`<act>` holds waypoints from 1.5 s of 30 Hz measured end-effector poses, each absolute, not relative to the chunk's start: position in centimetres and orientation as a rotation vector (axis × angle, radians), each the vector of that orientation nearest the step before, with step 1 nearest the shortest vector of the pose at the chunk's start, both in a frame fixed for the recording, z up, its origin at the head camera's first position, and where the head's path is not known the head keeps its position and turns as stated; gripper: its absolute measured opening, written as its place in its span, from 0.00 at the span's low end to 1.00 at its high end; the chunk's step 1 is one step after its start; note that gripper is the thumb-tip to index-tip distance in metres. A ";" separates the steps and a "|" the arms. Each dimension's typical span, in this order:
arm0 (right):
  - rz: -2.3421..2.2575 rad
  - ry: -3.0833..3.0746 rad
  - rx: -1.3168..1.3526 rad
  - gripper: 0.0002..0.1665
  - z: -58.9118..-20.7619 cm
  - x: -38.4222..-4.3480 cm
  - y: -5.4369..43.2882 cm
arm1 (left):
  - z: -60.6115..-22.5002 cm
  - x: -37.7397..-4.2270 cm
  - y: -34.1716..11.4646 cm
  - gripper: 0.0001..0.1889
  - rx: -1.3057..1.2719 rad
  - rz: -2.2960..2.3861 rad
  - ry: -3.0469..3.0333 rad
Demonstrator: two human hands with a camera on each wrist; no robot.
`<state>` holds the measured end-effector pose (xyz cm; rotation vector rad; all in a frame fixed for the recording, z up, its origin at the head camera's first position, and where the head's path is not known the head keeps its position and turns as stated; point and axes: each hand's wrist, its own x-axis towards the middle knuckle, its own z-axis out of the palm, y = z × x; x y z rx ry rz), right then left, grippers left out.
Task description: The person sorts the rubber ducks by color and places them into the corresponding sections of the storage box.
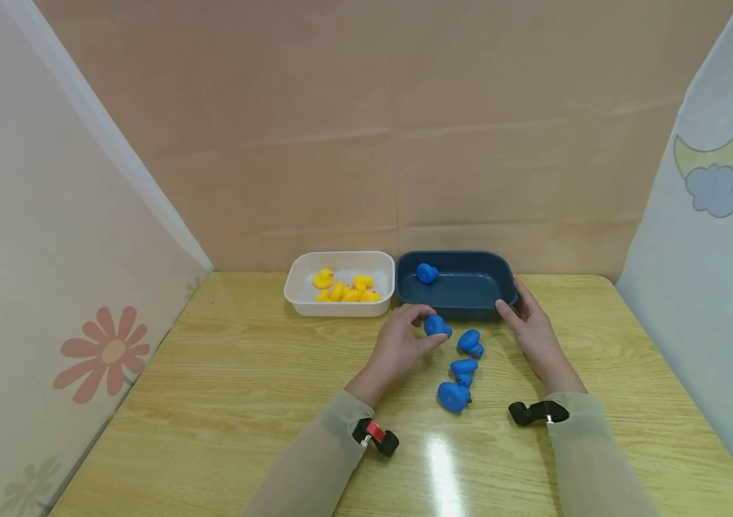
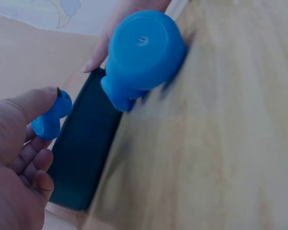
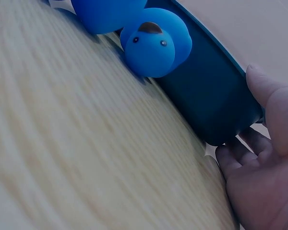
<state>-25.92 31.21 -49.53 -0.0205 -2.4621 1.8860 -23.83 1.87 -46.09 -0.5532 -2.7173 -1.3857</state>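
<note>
Between the thumb and fingers of my left hand [image 1: 398, 346] is a blue rubber duck [image 1: 434, 325], pinched just in front of the dark blue tray [image 1: 450, 314]. The left wrist view shows this held duck [image 2: 50, 120] tilted, its head by the thumb tip. My right hand [image 1: 539, 343] grips the tray's right end, thumb at the rim and fingers against the outer side. One blue duck [image 1: 426, 273] lies inside the tray, toward its left. Three more blue ducks [image 1: 454, 396] lie in a line on the table between my hands.
Left of the dark tray stands a white tray [image 1: 340, 309] with several yellow ducks [image 1: 338, 291] in it. Both trays sit at the back of the wooden table [image 1: 243, 402], close to a tan backdrop [image 1: 340, 143]. Printed cloths hang at both sides.
</note>
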 end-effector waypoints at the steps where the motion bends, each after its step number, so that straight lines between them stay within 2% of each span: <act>1: 1.888 -2.458 -0.017 0.53 -49.5 -25.9 31.2 | -45.9 -23.9 1.9 0.19 -0.546 -1.383 -2.709; 11: 1.908 -2.443 -0.015 0.52 -49.8 -26.1 31.4 | -44.5 -25.3 2.4 0.21 -0.475 -1.322 -2.597; 20: 1.897 -2.458 -0.018 0.54 -49.9 -26.2 31.3 | -44.2 -26.5 3.4 0.26 -0.393 -1.141 -2.615; 35: 1.894 -2.464 -0.028 0.54 -49.7 -25.6 31.5 | -44.0 -28.3 4.2 0.29 -0.317 -1.105 -2.686; 42: 1.871 -2.474 -0.035 0.54 -49.6 -25.5 31.4 | -44.1 -29.1 4.1 0.39 -0.371 -1.075 -2.683; 45: 1.874 -2.471 -0.027 0.54 -49.5 -25.4 31.3 | -44.1 -29.1 4.0 0.40 -0.381 -1.096 -2.667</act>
